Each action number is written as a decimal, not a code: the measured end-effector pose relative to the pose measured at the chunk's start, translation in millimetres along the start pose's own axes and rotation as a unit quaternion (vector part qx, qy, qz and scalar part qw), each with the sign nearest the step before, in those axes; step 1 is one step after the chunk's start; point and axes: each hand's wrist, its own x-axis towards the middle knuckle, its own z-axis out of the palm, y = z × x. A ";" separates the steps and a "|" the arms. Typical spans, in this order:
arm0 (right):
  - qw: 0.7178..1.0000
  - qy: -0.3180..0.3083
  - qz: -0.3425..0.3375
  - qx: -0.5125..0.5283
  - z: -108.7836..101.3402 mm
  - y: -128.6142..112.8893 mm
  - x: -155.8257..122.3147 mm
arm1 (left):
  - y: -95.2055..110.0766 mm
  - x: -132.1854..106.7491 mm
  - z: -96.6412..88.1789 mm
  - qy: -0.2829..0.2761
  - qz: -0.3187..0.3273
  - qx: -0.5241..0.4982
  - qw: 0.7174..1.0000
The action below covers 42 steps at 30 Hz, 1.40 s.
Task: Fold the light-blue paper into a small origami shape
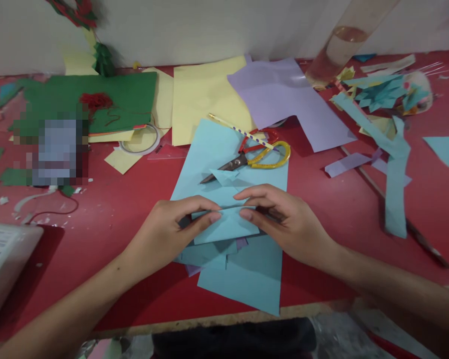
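A light blue sheet of paper (228, 227) with a fold along its top is held between my two hands. My left hand (183, 219) pinches its upper left part between thumb and fingers. On the other side, my right hand (284, 217) pinches the upper right part, its index finger reaching over the top edge. Just beyond lie scissors (241, 160) with one red and one yellow handle loop, and a small folded blue piece (224, 175) by the blades. A dotted pencil (243, 132) rests across the handles. Larger blue paper (243, 279) and scraps lie beneath.
Yellow paper (205, 94), purple paper (284, 99) and green sheets (130, 94) lie along the back. A tape roll (140, 139) is at the left. A bottle of liquid (333, 50) stands behind. Blue strips (395, 194) are at the right, a white box (11, 259) at the left edge.
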 end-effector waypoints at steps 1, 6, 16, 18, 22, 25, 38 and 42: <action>1.000 0.003 0.001 0.001 -0.1 -0.5 -0.1 | -0.2 -0.1 -0.1 0.000 -0.003 0.000 1.000; 1.000 0.005 -0.004 -0.002 0.0 -1.6 0.1 | -1.1 -0.8 -0.8 -0.003 -0.010 -0.009 1.000; 0.998 0.007 -0.040 -0.046 -2.6 -1.6 -0.5 | 0.8 -0.5 0.3 0.018 0.024 -0.003 1.000; 0.998 0.012 -0.030 -0.045 -3.2 -1.9 -1.1 | 1.3 -0.4 -0.5 0.016 0.025 -0.006 1.000; 1.000 0.012 0.013 -0.024 -4.2 -1.6 0.0 | 2.7 -0.5 -2.2 0.016 0.029 -0.010 0.999; 1.000 -0.012 0.016 0.021 -3.2 -0.7 1.9 | 2.2 -0.9 -3.0 0.019 0.010 -0.022 1.000; 0.990 -0.030 0.051 0.132 -0.6 2.2 3.9 | -6.6 -2.5 3.8 0.003 0.165 0.059 0.984; 0.991 -0.037 0.044 0.125 0.7 2.4 1.4 | -9.1 -3.1 5.9 -0.030 0.183 0.072 0.980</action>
